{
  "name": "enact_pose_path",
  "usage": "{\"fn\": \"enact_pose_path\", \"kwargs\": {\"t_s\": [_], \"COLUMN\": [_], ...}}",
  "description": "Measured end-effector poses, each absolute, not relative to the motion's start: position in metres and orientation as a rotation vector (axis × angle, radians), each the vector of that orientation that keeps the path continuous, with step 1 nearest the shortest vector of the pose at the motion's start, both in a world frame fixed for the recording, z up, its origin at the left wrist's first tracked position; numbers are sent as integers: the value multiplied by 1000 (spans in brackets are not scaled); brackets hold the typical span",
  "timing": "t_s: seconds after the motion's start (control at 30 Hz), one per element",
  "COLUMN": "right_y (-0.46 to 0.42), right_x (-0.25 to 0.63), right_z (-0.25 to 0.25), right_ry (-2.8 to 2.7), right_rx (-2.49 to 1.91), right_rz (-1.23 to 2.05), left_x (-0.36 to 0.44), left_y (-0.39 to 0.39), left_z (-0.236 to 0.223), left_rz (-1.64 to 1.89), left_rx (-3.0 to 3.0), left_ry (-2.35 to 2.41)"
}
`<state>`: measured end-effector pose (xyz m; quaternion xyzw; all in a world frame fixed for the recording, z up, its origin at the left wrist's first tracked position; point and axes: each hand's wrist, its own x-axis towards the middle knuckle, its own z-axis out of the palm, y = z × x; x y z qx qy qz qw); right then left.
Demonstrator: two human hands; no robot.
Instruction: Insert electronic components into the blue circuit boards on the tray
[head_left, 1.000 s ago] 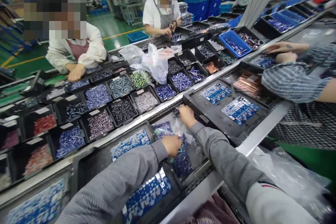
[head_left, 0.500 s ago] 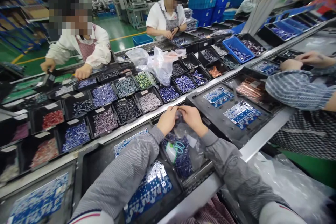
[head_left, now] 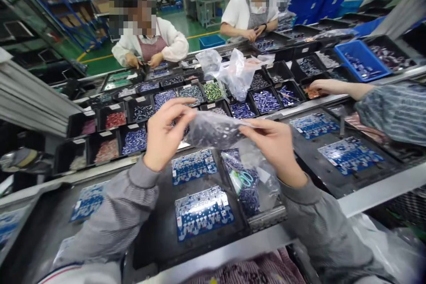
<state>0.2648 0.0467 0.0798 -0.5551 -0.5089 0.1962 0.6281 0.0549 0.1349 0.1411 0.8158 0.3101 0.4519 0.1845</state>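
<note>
A clear plastic bag (head_left: 214, 131) with small dark parts in it is stretched between my hands above the line. My left hand (head_left: 163, 135) pinches its left end between thumb and fingers. My right hand (head_left: 274, 144) is closed on the bag's right end. Below the right hand lies another clear bag (head_left: 269, 188) with many purple-blue components, and teal-handled scissors (head_left: 245, 179) rest on it. To the left of that bag, two blue circuit boards (head_left: 204, 213) lie in a black tray (head_left: 149, 242).
Black bins with components, such as red ones (head_left: 116, 120), line the far side, with crumpled plastic bags (head_left: 236, 75) over some. A co-worker's hand (head_left: 328, 88) reaches into an orange-part bin at right. Two people (head_left: 149, 40) work opposite. A metal rail (head_left: 382, 193) runs in front.
My hands have risen and moved apart, lifting and stretching a plastic bag. The view has shifted left. The neighbour's hand at right now reaches into a bin.
</note>
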Motion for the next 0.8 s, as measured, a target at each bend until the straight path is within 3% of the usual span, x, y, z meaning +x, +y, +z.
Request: {"fn": "enact_pose_path", "kwargs": {"t_s": [0.2, 0.33, 0.53, 0.8], "right_y": [85, 67, 31, 25], "right_x": [220, 253, 273, 295], "right_z": [67, 20, -49, -47], "right_ry": [-1643, -2060, -2123, -2032], "right_rx": [-1207, -1984, -2271, -2124], "right_rz": [706, 582, 705, 889], "left_x": [-32, -49, -13, 52], "left_y": [121, 114, 126, 158], "left_z": [100, 81, 100, 92], "left_rz": [981, 700, 269, 225], "left_rx": [1863, 2046, 2592, 2431], "left_ry": [1188, 1246, 1142, 939]}}
